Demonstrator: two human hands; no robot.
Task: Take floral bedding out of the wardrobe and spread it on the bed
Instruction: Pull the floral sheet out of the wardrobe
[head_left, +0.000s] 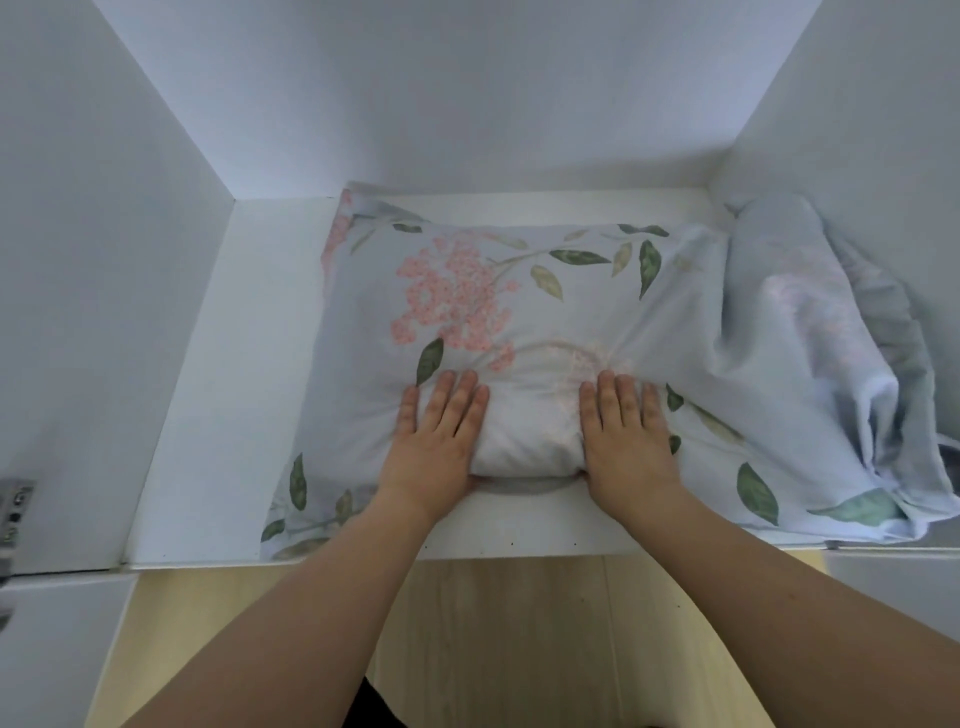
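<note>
A white wardrobe (130, 260) encloses a white shelf (218, 415) above pale wood flooring (493, 649). On the shelf lies the floral bedding (493, 291), folded, bunched at the right wall. The left hand (436, 436) and the right hand (626, 436) rest on its front fold, fingers straight on top, each grip wide.

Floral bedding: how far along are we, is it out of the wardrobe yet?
Not yet. The floral bedding lies on the wardrobe shelf. In hand: the left hand and right hand rest flat on its front fold. Left: lifting it out and spreading it; no bed is in view.
</note>
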